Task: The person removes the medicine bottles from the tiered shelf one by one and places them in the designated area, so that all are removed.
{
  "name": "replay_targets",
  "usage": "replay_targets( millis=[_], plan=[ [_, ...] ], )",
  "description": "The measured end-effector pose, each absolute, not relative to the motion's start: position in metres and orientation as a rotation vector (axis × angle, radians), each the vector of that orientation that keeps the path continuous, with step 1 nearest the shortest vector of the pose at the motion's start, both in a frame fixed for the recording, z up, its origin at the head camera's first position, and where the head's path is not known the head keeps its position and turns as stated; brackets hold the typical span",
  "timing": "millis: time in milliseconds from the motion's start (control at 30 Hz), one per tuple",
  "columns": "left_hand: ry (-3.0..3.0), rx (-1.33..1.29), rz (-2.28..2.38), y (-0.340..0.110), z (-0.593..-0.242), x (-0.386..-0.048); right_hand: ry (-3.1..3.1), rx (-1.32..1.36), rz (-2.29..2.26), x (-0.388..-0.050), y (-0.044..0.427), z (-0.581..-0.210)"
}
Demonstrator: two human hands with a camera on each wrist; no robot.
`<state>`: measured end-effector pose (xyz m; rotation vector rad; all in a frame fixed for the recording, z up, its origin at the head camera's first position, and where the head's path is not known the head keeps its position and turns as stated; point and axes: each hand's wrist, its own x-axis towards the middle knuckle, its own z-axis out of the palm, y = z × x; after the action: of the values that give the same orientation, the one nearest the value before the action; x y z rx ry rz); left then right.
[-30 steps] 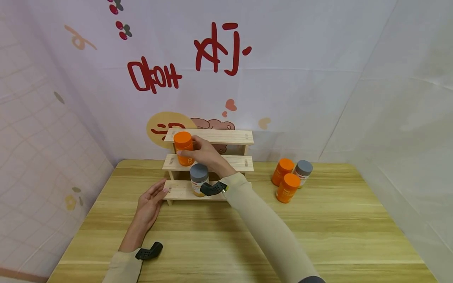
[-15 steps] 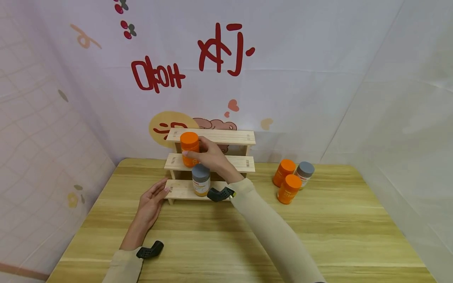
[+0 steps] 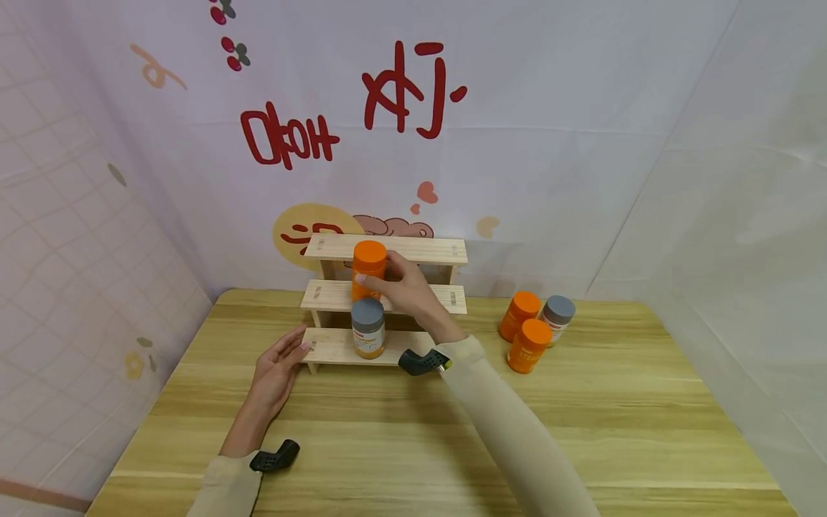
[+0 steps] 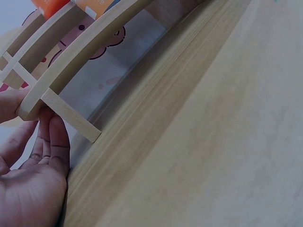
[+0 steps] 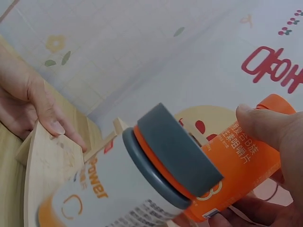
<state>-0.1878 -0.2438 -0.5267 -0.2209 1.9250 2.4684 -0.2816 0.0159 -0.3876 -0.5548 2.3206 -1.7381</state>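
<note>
My right hand [image 3: 408, 289] grips an orange pill bottle [image 3: 370, 267] upright at the middle step of a three-tier wooden shelf [image 3: 413, 346]. In the right wrist view the thumb lies along one side of this orange bottle [image 5: 241, 156], with fingers round the other. A white bottle with a grey lid [image 3: 368, 329] stands on the lowest step, just in front, hiding the orange one's base. At the shelf's left end my left hand [image 3: 274, 370] holds the lowest board; the left wrist view has the thumb above the board [image 4: 71, 61] and the fingers below.
Two orange bottles [image 3: 530, 346] and another grey-lidded bottle [image 3: 558, 316] stand close together on the wooden table [image 3: 614, 402], right of the shelf. A printed cloth backdrop [image 3: 549, 179] hangs right behind the shelf, with a side panel [image 3: 77, 237] at the left.
My right hand has moved the orange bottle rightward along the middle step, from its left end to behind the grey-lidded bottle. The left hand stays at the shelf's end.
</note>
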Motion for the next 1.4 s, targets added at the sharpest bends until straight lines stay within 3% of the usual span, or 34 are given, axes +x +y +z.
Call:
replay_targets(
  millis=[1400],
  plan=[
    [1.939, -0.209, 2.453, -0.243, -0.524, -0.188, 2.326, -0.432, -1.915, -0.232, 0.104, -0.41]
  ],
)
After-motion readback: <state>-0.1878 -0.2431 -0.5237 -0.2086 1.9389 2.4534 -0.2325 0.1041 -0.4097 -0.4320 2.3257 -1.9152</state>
